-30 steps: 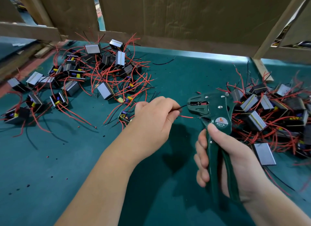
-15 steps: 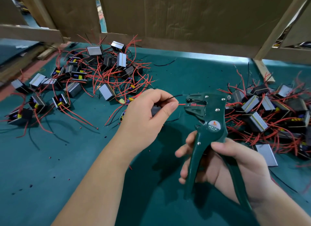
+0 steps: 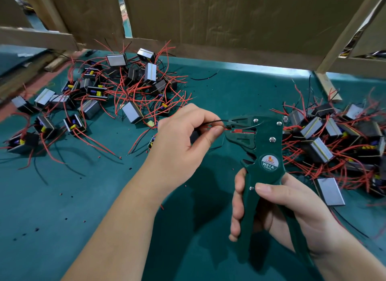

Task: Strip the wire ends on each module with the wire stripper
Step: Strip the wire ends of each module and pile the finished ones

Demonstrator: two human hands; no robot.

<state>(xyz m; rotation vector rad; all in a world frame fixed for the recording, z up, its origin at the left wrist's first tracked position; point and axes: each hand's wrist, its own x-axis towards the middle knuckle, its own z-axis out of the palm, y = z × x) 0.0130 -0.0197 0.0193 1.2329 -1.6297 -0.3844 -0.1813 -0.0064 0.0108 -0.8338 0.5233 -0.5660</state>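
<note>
My left hand point(image 3: 179, 142) pinches a red wire and a black wire point(image 3: 219, 121) between thumb and forefinger; the module they belong to is mostly hidden under that hand. The red wire end lies inside the jaws of the dark green wire stripper point(image 3: 259, 147), which my right hand point(image 3: 277, 209) grips by its handles, jaws pointing left. A pile of grey-and-black modules with red wires point(image 3: 129, 92) lies on the green mat at the back left. A second pile of modules point(image 3: 334, 138) lies at the right.
The green mat point(image 3: 62, 207) carries small bits of red and black insulation. Cardboard sheets and wooden battens point(image 3: 229, 29) close off the back. A loose black wire point(image 3: 202, 77) lies near the back edge.
The stripper's jaws and the wires have come together, and the red wire end now sits in the jaws. My right hand's fingers have closed tighter round the handles.
</note>
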